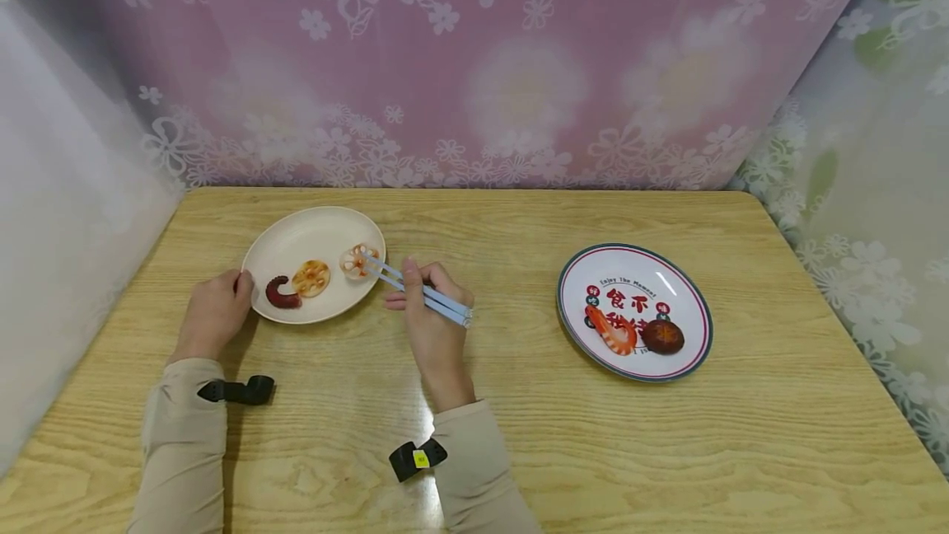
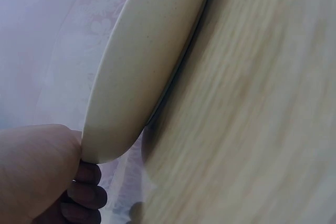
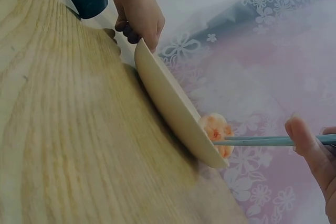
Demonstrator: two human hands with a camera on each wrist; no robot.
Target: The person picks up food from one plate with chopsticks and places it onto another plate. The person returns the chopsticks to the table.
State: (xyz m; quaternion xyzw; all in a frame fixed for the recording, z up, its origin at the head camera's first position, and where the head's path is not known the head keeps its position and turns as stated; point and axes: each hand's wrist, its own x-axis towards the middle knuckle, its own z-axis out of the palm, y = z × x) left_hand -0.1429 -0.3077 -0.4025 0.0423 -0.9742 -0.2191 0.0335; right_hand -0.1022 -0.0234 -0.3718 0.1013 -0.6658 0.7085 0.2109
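My left hand [image 1: 215, 313] pinches the left rim of a cream oval plate [image 1: 296, 231], thumb on top and fingers curled below in the left wrist view. My right hand [image 1: 436, 336] holds light blue chopsticks [image 1: 437, 300]. Their tips are at a pale orange lotus root slice [image 1: 356, 260] near the plate's right edge, and in the right wrist view the slice [image 3: 215, 127] stands up above the rim. Also on the plate lie a yellow-brown slice with holes [image 1: 311, 278] and a dark red octopus tentacle [image 1: 282, 295].
To the right, a round white plate [image 1: 615, 262] with a dark green rim and red lettering holds a shrimp [image 1: 614, 331] and a brown shiitake mushroom cap [image 1: 663, 337]. Both stand on a wooden table [image 1: 511, 435]. A pink floral curtain [image 1: 474, 64] hangs behind it.
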